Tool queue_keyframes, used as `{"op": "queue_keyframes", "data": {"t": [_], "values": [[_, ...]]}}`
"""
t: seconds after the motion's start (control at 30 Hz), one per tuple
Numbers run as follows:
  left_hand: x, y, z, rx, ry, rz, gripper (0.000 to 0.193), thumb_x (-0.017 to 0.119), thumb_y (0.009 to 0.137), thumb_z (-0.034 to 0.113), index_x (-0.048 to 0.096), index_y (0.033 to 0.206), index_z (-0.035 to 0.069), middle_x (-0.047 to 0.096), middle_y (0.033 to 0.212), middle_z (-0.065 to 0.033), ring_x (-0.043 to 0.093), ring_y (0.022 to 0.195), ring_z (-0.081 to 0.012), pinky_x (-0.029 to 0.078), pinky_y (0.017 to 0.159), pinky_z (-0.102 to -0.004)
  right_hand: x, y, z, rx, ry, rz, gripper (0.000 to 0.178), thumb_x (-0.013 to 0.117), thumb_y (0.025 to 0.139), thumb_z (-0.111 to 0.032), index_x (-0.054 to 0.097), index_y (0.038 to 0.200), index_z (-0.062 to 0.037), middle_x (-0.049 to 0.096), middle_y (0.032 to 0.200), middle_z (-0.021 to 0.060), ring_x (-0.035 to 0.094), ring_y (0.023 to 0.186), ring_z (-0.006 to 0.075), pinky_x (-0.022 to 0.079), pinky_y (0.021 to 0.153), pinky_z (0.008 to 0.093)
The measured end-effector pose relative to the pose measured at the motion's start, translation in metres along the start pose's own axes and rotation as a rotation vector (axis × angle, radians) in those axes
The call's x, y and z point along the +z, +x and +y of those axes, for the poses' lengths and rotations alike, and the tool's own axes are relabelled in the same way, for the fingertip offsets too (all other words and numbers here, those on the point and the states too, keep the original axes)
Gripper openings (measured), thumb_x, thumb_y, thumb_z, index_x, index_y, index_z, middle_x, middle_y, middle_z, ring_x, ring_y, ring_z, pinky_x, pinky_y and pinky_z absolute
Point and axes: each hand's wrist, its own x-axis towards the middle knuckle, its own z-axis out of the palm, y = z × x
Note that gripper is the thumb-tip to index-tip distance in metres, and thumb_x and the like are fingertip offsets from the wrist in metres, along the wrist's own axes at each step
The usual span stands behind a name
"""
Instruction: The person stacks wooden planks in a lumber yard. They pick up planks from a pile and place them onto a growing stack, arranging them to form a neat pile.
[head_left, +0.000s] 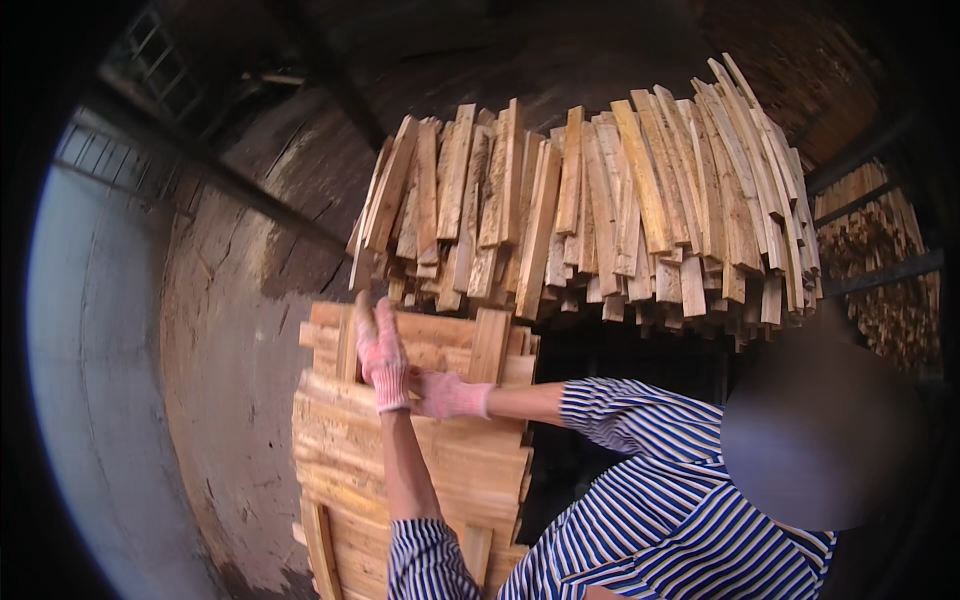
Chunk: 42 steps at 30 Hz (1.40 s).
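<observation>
Neither of my own hands can be made out. At the lower right, a person in a striped shirt (640,530) leans in with both arms reaching left. The pink, partly fingerless gloves (381,358) are on that person's hands, one in front of the other. The front hand has its fingers extended over a panel of light wooden boards (400,450). Behind it, the second gloved hand (448,395) is at the panel's upper part, its fingers mostly hidden. Short crosspieces (488,350) lie across the boards.
Beyond the panel stands a large pile of loose wooden slats (590,210), their ends uneven. Dark posts and a rail (220,165) cross the upper left, above a stained floor (225,350). A pale blue surface (95,350) is at far left. More stacked wood (875,290) sits at right.
</observation>
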Motion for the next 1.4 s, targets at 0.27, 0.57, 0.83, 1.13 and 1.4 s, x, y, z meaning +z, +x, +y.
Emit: {"op": "queue_keyframes", "data": {"t": [0.27, 0.57, 0.83, 1.13, 1.4], "values": [[0.159, 0.109, -0.072, -0.183, 0.78, -0.86, 0.087, 0.071, 0.088, 0.05, 0.036, 0.15, -0.001, 0.058, 0.135, -0.0257, 0.06, 0.122, -0.0343, 0.048, 0.102, -0.0385, -0.171, 0.058, 0.199, 0.597, 0.304, 0.815, 0.102, 0.072, 0.086, -0.042, 0.01, 0.159, -0.0076, 0.035, 0.154, 0.0273, 0.051, 0.13, 0.0354, 0.046, 0.105, 0.045], [0.247, 0.112, -0.092, -0.395, 1.026, -0.99, 0.144, 0.093, 0.063, 0.037, -0.01, 0.158, 0.006, 0.048, 0.145, -0.0277, 0.054, 0.129, -0.0367, 0.046, 0.106, -0.0426, -0.224, 0.121, 0.262, 1.069, 0.387, 0.664, 0.126, 0.09, 0.066, -0.032, 0.007, 0.157, -0.0094, 0.028, 0.15, 0.023, 0.051, 0.125, 0.0422, 0.05, 0.103, 0.0477], [0.249, 0.092, -0.049, -0.206, 0.782, -0.946, 0.123, 0.086, 0.072, 0.042, 0.007, 0.158, 0.004, 0.058, 0.135, -0.025, 0.058, 0.124, -0.0314, 0.047, 0.105, -0.0442, -0.298, 0.068, 0.258, 0.797, 0.694, 0.439, 0.038, 0.081, 0.079, -0.028, 0.069, 0.098, 0.0027, 0.064, 0.109, 0.0204, 0.063, 0.091, 0.0253, 0.056, 0.081, 0.0323], [0.238, 0.04, 0.039, -0.806, -0.358, -0.75, 0.101, 0.08, 0.076, 0.06, 0.038, 0.146, 0.001, 0.058, 0.112, -0.0186, 0.061, 0.097, -0.0269, 0.058, 0.082, -0.0419, -0.31, -0.065, 0.257, 0.502, 1.45, 0.385, 0.028, 0.073, 0.087, -0.018, 0.063, 0.105, 0.0007, 0.065, 0.102, 0.0173, 0.064, 0.09, 0.0292, 0.056, 0.08, 0.0493], [0.332, 0.015, 0.009, -0.99, -0.936, -0.566, 0.067, 0.077, 0.086, 0.031, 0.047, 0.137, 0.0, 0.061, 0.12, -0.0208, 0.06, 0.113, -0.0352, 0.051, 0.102, -0.0458, -0.263, -0.179, 0.18, 0.632, 0.912, 0.336, 0.1, 0.082, 0.08, -0.032, 0.024, 0.155, 0.0009, 0.065, 0.117, 0.0191, 0.07, 0.099, 0.0268, 0.06, 0.082, 0.0422]]}}
